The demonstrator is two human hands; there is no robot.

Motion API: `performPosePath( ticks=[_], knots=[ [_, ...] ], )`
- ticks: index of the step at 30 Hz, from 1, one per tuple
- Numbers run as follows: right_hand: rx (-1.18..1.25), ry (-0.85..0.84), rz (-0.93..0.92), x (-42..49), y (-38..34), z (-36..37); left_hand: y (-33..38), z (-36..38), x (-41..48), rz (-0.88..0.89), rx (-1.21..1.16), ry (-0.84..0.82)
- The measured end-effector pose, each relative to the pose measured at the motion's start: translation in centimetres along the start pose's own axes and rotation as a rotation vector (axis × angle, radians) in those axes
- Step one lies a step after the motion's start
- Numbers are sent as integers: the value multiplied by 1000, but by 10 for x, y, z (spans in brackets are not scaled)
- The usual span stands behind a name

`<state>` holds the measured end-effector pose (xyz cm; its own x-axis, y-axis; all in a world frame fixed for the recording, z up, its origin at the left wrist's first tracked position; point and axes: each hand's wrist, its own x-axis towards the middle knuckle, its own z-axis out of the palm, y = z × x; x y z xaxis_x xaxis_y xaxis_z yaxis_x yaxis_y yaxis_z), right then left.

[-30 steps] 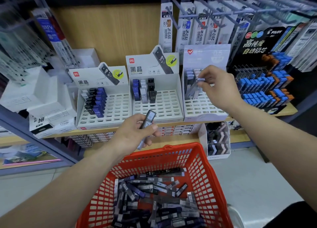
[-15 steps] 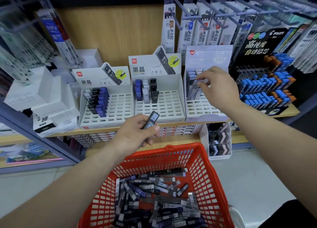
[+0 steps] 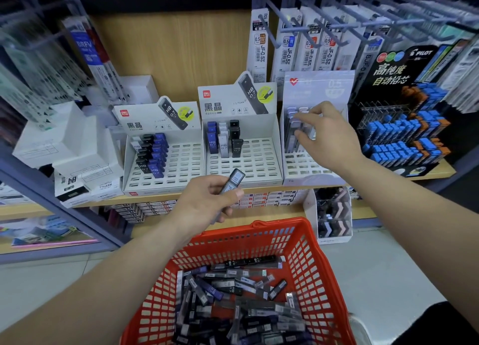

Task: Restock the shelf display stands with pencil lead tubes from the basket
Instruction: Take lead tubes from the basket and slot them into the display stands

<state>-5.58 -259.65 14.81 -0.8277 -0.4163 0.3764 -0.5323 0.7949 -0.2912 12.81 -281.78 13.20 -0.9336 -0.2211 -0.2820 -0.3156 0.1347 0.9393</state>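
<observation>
Fingers (image 3: 210,185) of my left hand (image 3: 204,204) pinch one dark tube (image 3: 232,181) above the red basket (image 3: 259,224) heaped with tubes (image 3: 233,293); my right hand (image 3: 326,134) has fingers loosely spread, tips at grey tubes (image 3: 290,137) in the rightmost stand (image 3: 300,168).

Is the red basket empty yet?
No, not empty. The red basket holds a heap of lead tubes covering most of its bottom.

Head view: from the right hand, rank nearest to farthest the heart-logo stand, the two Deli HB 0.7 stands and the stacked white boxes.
1. Heart-logo stand: right end of the row; the right hand reaches into it.
2. Middle Deli stand: next one to the left.
3. Left Deli stand: farther left again.
4. Stacked white boxes: far left of the shelf.
</observation>
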Motion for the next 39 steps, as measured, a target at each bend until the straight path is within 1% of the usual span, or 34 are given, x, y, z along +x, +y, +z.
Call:
performPosePath(
  ticks=[2,3,4,6,8,10,14,18,21,26,34,39],
  knots=[
    [100,41,-27,-6,-16,-4,1,0,-1,11,-19,19],
    [189,28,-45,-10,-27,-6,2,-1,-1,15,-36,26],
    [292,-32,-53,-16,-40,-7,3,-1,-1,20,-57,32],
    [479,-254,-54,-29,-64,-5,5,-1,-2,28,-89,43],
    [579,-438,-49,-41,-82,1,7,-2,-3,38,-81,43],
    [667,-489,-29,-47,-93,6,8,-1,-6,49,-78,20],
    [814,-476,37,-46,-99,5,8,-2,-9,64,-106,-1],
    [956,-425,153,-43,-92,2,7,-10,-9,38,-139,48],
    [1036,-388,207,-41,-88,0,5,-14,-8,51,-84,83],
    [1021,-337,202,-38,-88,2,4,-16,-6,55,-6,112],
    [1009,-375,184,-38,-88,2,0,-13,-2,61,16,127],
    [1117,-419,275,-37,-88,2,-4,-14,-3,58,30,119]
  ],
)
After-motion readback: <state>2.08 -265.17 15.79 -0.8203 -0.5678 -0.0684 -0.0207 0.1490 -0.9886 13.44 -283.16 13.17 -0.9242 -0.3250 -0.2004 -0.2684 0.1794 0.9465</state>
